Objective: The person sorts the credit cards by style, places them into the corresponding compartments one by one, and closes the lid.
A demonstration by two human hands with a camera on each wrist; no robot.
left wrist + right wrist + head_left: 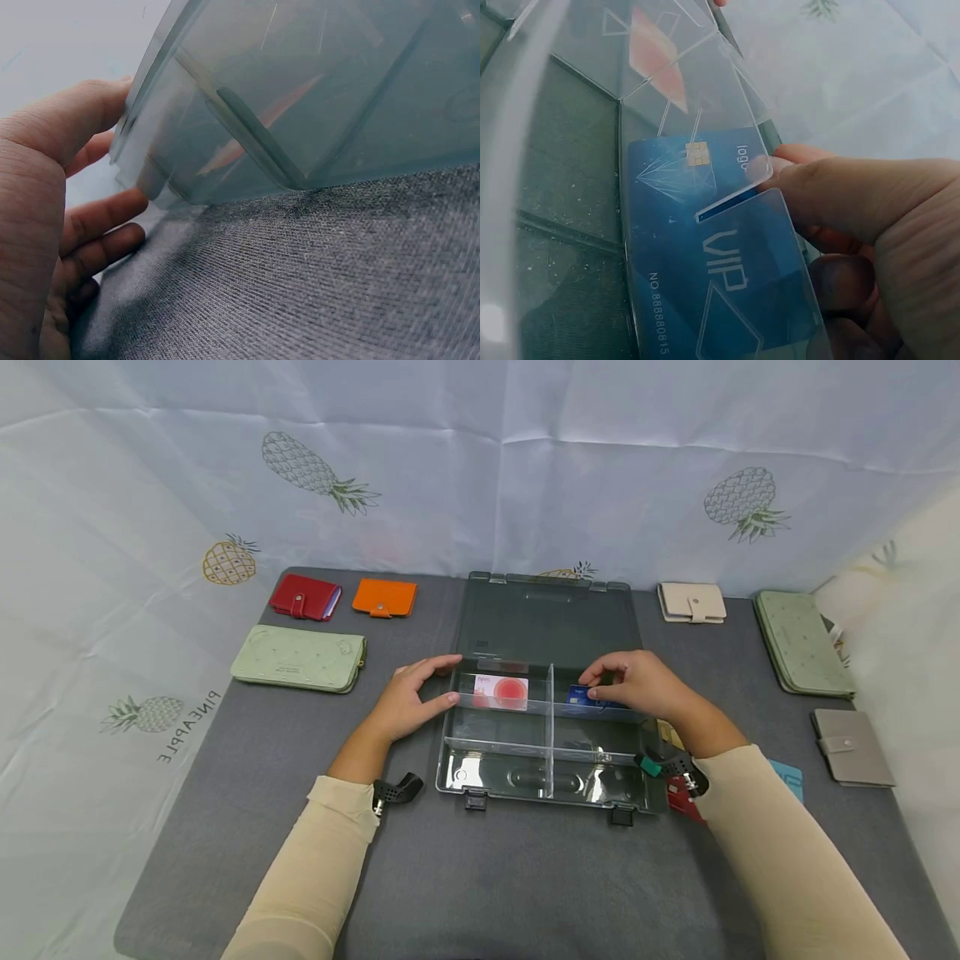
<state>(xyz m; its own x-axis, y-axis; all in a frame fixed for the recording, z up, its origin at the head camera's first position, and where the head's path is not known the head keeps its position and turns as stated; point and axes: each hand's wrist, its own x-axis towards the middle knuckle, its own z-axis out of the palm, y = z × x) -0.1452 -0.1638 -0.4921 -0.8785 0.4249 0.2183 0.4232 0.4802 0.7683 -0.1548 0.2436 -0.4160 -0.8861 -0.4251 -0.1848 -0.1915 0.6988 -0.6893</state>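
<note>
A dark, see-through compartment box (495, 748) lies with its lid (547, 618) folded back. My left hand (408, 702) is at the box's left side, thumb and forefinger against the wall; in the left wrist view, the left hand's (82, 172) other fingers are loosely bent. My right hand (637, 685) pinches a blue card (579, 695) over the back right compartment. Seen closely, that blue VIP card (682, 195) stands behind a clear slotted divider (739, 199), its edge by the thumb. A white and pink card (487, 687) stands in the back left compartment.
Red (303, 596), orange (385, 597) and long green (300, 658) wallets lie left. On the right are cream (692, 602), green (802, 643) and grey-beige (853, 747) ones. Beneath the right forearm, red (682, 797) and light blue (789, 778) cards are partly hidden.
</note>
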